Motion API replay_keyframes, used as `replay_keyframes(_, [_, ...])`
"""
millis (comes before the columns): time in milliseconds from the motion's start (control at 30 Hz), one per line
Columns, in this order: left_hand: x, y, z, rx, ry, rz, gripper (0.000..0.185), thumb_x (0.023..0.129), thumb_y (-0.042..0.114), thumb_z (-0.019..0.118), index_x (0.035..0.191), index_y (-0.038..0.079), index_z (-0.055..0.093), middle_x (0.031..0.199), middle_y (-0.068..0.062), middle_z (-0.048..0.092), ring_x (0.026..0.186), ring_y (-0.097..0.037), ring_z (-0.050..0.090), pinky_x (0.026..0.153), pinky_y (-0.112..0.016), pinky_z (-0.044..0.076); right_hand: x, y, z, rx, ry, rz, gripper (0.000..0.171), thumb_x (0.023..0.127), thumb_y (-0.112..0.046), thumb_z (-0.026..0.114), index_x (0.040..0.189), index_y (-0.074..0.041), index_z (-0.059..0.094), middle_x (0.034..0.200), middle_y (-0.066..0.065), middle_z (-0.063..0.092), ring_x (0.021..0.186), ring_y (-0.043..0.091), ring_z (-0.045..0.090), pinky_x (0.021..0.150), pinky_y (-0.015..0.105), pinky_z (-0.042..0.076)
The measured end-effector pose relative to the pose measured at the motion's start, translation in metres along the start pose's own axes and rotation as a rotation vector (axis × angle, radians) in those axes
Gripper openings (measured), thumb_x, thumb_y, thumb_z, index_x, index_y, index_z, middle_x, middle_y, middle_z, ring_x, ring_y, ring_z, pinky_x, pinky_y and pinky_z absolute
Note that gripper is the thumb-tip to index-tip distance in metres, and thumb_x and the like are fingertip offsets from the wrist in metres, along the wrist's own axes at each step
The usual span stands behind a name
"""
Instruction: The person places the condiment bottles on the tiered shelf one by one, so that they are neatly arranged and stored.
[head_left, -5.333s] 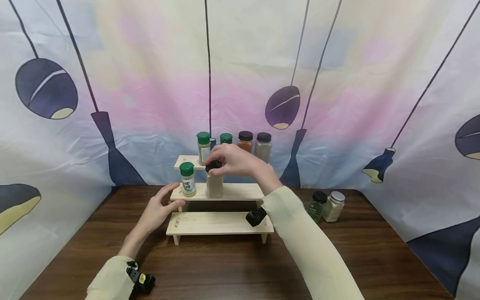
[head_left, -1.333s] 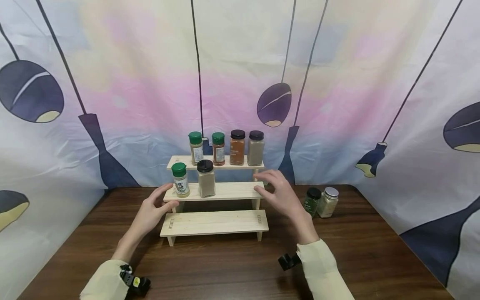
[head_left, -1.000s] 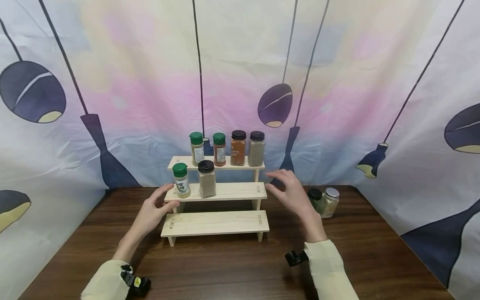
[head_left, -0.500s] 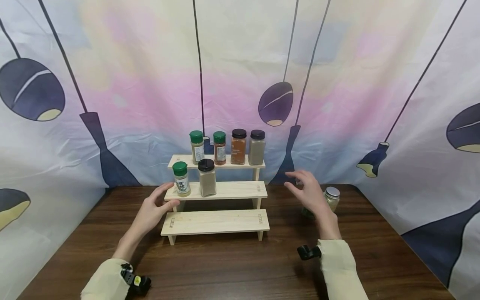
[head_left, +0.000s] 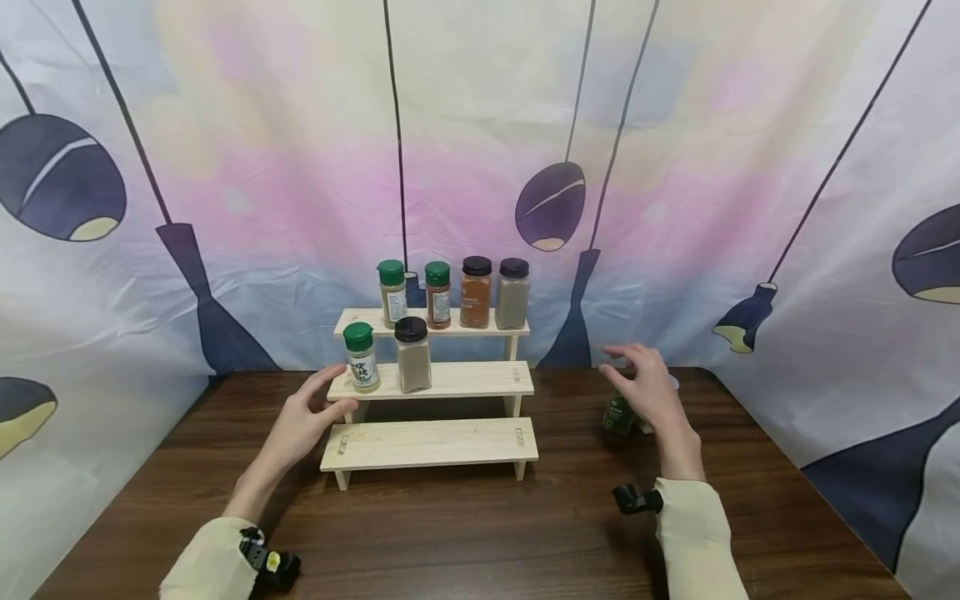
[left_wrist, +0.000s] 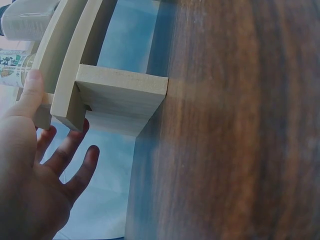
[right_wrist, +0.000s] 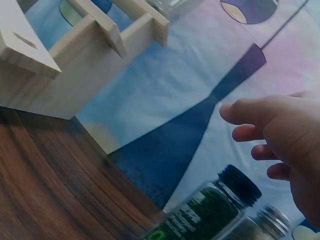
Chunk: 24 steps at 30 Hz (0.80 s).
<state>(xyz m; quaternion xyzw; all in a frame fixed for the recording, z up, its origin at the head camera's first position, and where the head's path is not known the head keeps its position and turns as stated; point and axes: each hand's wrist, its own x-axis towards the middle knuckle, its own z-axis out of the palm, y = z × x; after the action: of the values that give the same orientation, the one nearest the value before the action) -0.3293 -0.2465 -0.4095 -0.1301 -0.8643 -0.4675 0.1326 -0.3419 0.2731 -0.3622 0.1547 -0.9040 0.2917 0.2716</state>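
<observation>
My right hand (head_left: pixel 647 390) hovers with fingers spread over the green herb jar (head_left: pixel 617 416) on the table (head_left: pixel 465 533) right of the wooden rack (head_left: pixel 431 442); best to close round its body below the black cap, clear of the silver-lidded jar (right_wrist: pixel 265 225) beside it. My left hand (head_left: pixel 303 421), fingers relaxed and holding nothing, steadies the rack's middle shelf. The jar labels are too blurred to read.
</observation>
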Motion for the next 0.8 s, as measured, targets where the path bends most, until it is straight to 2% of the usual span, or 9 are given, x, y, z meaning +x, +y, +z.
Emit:
replay_keyframes(200, [0.0, 0.0, -0.001, 0.001, -0.004, -0.012, 0.07, 0.094, 0.036, 0.069, 0.155, 0.021, 0.037, 0.158, -0.016, 0.033, 0.087, -0.02, 0.066, 0.071, -0.034, 0.054, -0.004, 0.01, -0.009, -0.016, 0.006, 0.051, 0.035, 0.096, -0.019, 0.068, 0.126, -0.001, 0.067, 0.12, 0.023, 0.064, 0.11, 0.041, 0.051, 0.091, 0.057, 0.043])
replay_keyframes(367, [0.0, -0.001, 0.0, 0.005, 0.005, -0.007, 0.07, 0.094, 0.035, 0.07, 0.154, 0.02, 0.038, 0.157, -0.015, 0.034, 0.085, -0.016, 0.066, 0.07, -0.03, 0.053, -0.008, 0.014, -0.014, -0.02, -0.004, 0.08, 0.037, 0.095, -0.022, 0.069, 0.126, -0.001, 0.066, 0.121, 0.024, 0.063, 0.111, 0.041, 0.048, 0.091, 0.058, 0.041])
replay_keyframes(800, [0.001, -0.001, 0.0, 0.007, 0.004, -0.007, 0.07, 0.094, 0.035, 0.069, 0.154, 0.019, 0.038, 0.157, -0.016, 0.034, 0.084, -0.007, 0.064, 0.071, -0.029, 0.054, -0.012, 0.023, -0.019, -0.059, -0.125, 0.182, 0.05, 0.095, -0.038, 0.068, 0.132, -0.005, 0.063, 0.133, 0.023, 0.056, 0.109, 0.038, 0.042, 0.094, 0.059, 0.032])
